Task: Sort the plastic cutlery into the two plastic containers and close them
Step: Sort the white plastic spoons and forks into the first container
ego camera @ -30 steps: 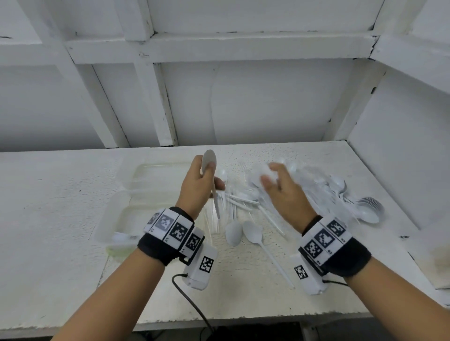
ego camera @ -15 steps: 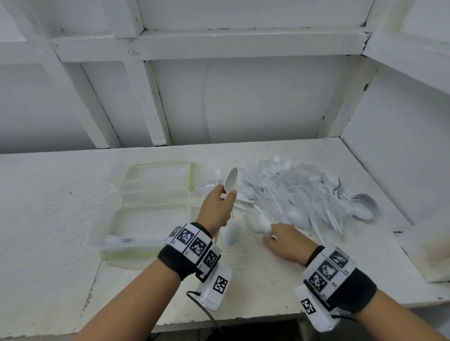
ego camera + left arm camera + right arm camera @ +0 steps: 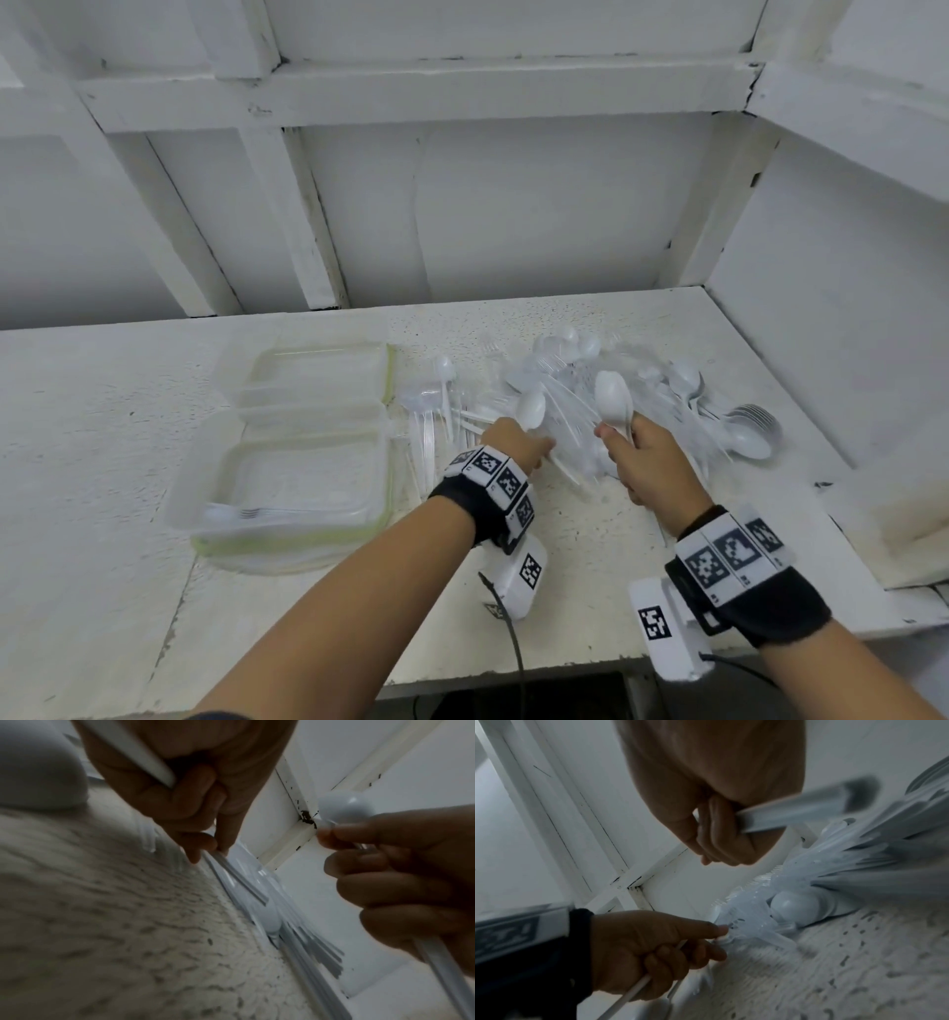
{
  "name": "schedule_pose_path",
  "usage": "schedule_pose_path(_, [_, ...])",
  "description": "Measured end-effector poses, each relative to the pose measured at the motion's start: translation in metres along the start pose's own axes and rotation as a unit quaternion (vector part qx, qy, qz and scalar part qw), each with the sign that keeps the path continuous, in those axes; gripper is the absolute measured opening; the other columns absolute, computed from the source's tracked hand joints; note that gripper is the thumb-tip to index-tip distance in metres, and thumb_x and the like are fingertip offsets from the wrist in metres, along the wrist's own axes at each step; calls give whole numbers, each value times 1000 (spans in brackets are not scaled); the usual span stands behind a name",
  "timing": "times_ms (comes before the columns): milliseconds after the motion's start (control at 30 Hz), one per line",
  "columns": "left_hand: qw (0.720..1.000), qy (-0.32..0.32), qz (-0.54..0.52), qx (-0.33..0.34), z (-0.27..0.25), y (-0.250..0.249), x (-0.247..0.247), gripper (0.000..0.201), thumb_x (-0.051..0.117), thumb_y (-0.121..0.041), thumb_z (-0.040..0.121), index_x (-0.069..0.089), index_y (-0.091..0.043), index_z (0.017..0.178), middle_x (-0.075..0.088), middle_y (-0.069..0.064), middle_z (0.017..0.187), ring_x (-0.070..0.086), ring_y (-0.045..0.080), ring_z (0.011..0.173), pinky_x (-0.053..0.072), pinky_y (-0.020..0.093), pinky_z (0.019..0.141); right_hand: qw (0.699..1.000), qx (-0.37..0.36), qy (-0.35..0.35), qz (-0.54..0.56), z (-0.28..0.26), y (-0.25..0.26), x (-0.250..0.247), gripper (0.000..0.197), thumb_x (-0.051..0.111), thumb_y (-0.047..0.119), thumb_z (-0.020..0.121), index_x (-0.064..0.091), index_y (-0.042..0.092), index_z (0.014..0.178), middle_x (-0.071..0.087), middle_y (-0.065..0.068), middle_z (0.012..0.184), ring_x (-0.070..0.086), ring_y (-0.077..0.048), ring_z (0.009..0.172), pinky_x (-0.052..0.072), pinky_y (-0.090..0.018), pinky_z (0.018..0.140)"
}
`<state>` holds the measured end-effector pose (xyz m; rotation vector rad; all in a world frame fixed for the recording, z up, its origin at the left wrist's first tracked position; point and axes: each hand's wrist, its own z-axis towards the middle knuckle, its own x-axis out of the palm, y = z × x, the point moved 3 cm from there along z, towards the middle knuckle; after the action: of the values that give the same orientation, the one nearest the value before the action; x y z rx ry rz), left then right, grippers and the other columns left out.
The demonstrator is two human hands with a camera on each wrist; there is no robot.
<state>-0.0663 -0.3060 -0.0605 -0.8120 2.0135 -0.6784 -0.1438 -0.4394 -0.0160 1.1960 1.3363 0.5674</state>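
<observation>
Left hand (image 3: pixel 515 446) grips 1 white spoon (image 3: pixel 531 409); right hand (image 3: pixel 648 465) grips another spoon (image 3: pixel 612 397). Cutlery pile (image 3: pixel 606 390) lies right of 2 open containers (image 3: pixel 303 452).

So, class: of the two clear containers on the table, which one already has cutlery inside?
The nearer container: forks lie along its front edge. The farther container behind it looks bare.

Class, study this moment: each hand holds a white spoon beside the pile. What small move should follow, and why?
Probably carry both spoons left and lay them in an open container. The left hand and right hand each already grip a spoon, and the near container holds only forks, so the far container seems likelier.
</observation>
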Motion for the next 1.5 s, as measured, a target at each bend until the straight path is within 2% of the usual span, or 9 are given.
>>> schedule_pose_path(167, [998,56,-34,-14,-12,5,-10,25,54,-22,90,54,-9,68,49,0,58,40,9,45,32,16,40,1000,10,20,0,2,-1,1,12,50,23,94,55,13,90,35,-1,60,29,-11,45,25,-22,39])
schedule_pose_path(333, [994,103,38,14,-40,9,-39,28,45,-16,90,65,1,81,59,4,62,36,8,39,27,13,35,997,-24,49,-48,6,11,6,12,49,22,95,57,14,92,40,2,60,34,-10,47,28,-20,44])
schedule_pose_path(533, [994,76,69,27,-62,17,-72,30,45,-21,91,61,-7,70,56,0,60,37,10,45,26,16,37,985,-45,89,-141,18,20,24,18,49,23,94,57,7,93,43,3,64,39,-9,55,28,-21,50])
schedule_pose_path(767, [997,59,-24,32,-76,31,-95,25,34,-21,101,53,-6,96,58,4,67,53,11,49,43,16,44,909,-21,215,-355,17,5,60,28,64,38,85,46,18,75,53,3,76,53,-15,73,40,-23,61])
schedule_pose_path(900, [995,79,-60,17,-81,37,-93,18,34,-16,100,48,-6,105,58,6,71,56,12,51,47,19,47,887,-23,213,-409,14,0,66,27,55,24,89,40,17,69,54,-2,78,54,-18,74,41,-23,63])
schedule_pose_path(1100, [993,88,-77,-10,-84,44,-90,12,34,-13,95,45,-12,90,46,2,67,37,12,50,29,19,44,940,41,250,-230,3,12,36,14,52,19,91,62,10,88,58,4,59,40,-2,37,29,-14,38])
schedule_pose_path(1233, [990,45,-132,15,-78,35,-88,9,39,-15,96,45,-10,92,37,1,63,28,10,48,21,18,40,963,64,251,-69,-5,17,21,20,45,19,97,62,13,89,55,5,55,45,-7,51,36,-19,49])
schedule_pose_path(1333, [990,8,-134,48,-72,23,-81,14,43,-21,96,46,-14,84,35,-1,62,28,10,48,23,18,40,970,85,216,75,-5,20,21,20,36,14,100,53,9,91,52,-2,63,50,-12,54,44,-23,52])
schedule_pose_path(1500, [989,-106,27,103,-34,-2,-66,19,43,-11,93,59,-12,102,55,-1,83,50,15,67,38,22,57,978,95,118,145,4,24,22,18,36,10,97,52,10,88,38,1,57,27,-3,34,19,-15,32])
